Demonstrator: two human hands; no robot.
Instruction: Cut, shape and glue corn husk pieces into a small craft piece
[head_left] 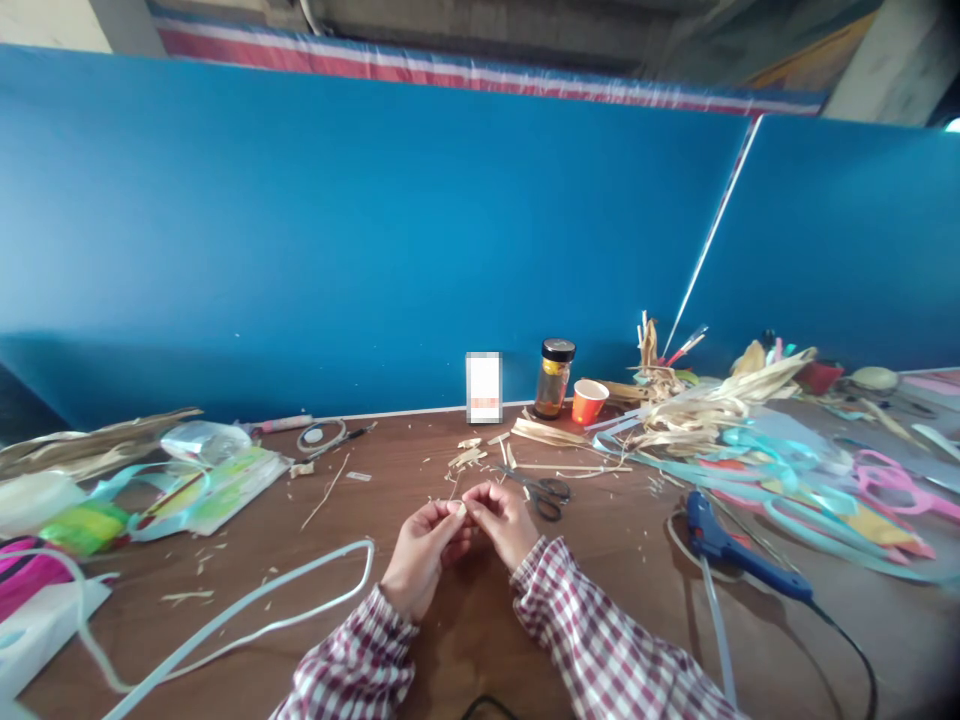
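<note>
My left hand point(424, 548) and my right hand point(504, 520) meet above the middle of the brown table point(600, 560). Both are closed in a pinch on a small pale strip of dried husk point(459, 508) held between the fingertips. Both arms wear red and white checked sleeves. Black-handled scissors point(541, 492) lie just right of my right hand. Bits of husk point(469, 455) are scattered beyond the hands.
A blue glue gun point(731, 548) with a cable lies at the right. Husks and light blue and pink ribbons point(757, 440) pile up at the far right. An orange cup point(588, 401) and a jar point(554, 378) stand by the blue wall. Bags point(210, 480) and a white cord point(255, 600) are at the left.
</note>
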